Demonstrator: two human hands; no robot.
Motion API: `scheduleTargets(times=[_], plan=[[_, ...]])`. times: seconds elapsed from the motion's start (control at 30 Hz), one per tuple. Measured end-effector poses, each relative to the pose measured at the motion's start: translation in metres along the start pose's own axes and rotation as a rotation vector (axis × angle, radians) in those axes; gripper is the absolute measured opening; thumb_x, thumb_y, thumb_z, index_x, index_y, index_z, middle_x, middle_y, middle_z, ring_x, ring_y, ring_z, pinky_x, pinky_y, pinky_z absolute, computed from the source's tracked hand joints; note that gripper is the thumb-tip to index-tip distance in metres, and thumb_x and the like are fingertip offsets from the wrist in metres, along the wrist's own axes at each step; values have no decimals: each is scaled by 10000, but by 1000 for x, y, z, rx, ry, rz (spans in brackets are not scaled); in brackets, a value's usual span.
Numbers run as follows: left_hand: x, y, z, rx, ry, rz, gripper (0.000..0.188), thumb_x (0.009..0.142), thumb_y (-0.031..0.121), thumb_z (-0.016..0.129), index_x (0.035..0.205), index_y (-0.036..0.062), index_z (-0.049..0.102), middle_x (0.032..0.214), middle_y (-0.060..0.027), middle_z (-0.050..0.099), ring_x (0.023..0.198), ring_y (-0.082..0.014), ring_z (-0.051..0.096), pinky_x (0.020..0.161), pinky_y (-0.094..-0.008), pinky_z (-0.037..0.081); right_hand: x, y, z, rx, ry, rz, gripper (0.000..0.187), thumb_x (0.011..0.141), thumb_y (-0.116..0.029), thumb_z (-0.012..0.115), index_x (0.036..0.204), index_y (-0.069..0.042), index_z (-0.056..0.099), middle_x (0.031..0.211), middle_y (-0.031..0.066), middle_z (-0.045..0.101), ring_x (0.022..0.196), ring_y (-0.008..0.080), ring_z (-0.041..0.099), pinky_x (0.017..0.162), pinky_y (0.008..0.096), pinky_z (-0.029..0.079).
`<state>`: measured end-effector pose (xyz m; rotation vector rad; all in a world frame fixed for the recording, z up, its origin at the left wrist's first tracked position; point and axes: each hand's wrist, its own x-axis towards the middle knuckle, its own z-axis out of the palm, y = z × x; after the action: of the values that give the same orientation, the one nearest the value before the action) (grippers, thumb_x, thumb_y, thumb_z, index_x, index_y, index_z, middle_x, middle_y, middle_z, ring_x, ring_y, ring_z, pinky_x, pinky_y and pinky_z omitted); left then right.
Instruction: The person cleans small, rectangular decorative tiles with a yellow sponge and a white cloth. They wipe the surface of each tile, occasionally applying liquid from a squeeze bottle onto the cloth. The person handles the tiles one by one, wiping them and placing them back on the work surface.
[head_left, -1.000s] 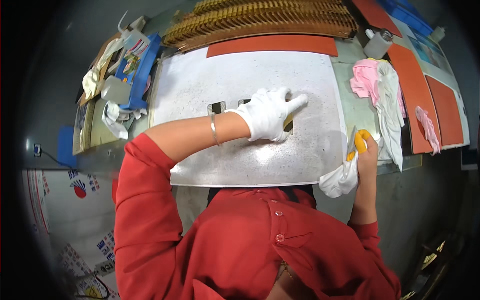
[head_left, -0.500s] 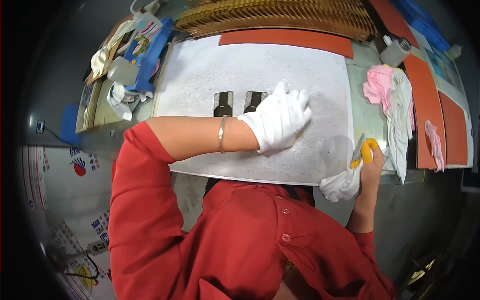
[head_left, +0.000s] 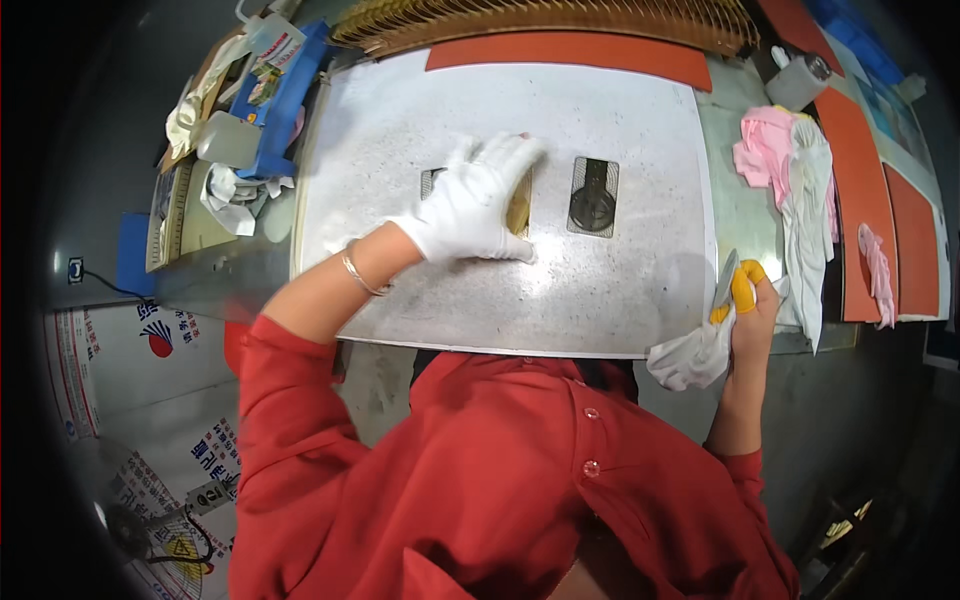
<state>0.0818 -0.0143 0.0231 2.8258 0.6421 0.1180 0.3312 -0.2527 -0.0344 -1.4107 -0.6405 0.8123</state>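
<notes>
My left hand (head_left: 475,205), in a white glove, is spread palm down over the white board (head_left: 400,300), fingers and thumb apart. Under it, a dark meshed piece (head_left: 428,183) and the brownish edge of a flat piece (head_left: 521,208) show in part; whether the hand grips either is hidden. To its right lies a flat dark rectangular piece (head_left: 593,197) with a round shape and mesh border. By the board's right front corner, my right hand (head_left: 755,300), with yellow finger covers, is closed on a bunched white cloth (head_left: 690,355) and a thin grey blade-like thing (head_left: 726,280).
A slotted brown rack (head_left: 550,25) and an orange strip (head_left: 570,55) lie behind the board. Pink cloth (head_left: 768,150), a white glove-like cloth (head_left: 805,220) and a bottle (head_left: 798,82) are at right. A blue tray (head_left: 285,110) with bottles stands at left.
My left hand has moved left and opened out over the pieces. One dark piece now lies uncovered to its right. My right hand keeps its hold, almost in place.
</notes>
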Motion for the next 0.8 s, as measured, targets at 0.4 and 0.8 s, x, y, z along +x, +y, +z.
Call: scheduleTargets(times=[0.4, 0.8], plan=[[-9, 21, -22, 264, -95, 135, 585, 593, 267, 683, 1114, 98, 478, 1037, -147, 472, 855, -346, 529, 835, -458, 412, -1, -3, 3, -1, 6, 12, 174, 873, -159, 546, 931, 6, 536, 689, 5, 528, 525, 61, 476, 461, 210, 403], [-24, -12, -16, -76, 59, 15, 857, 554, 383, 740, 1258, 66, 367, 1255, -189, 421, 1210, -325, 359, 1033, -453, 230, 1, -1, 2, -42, 21, 19, 167, 876, -157, 541, 918, 6, 542, 678, -1, 522, 507, 62, 471, 461, 206, 402]])
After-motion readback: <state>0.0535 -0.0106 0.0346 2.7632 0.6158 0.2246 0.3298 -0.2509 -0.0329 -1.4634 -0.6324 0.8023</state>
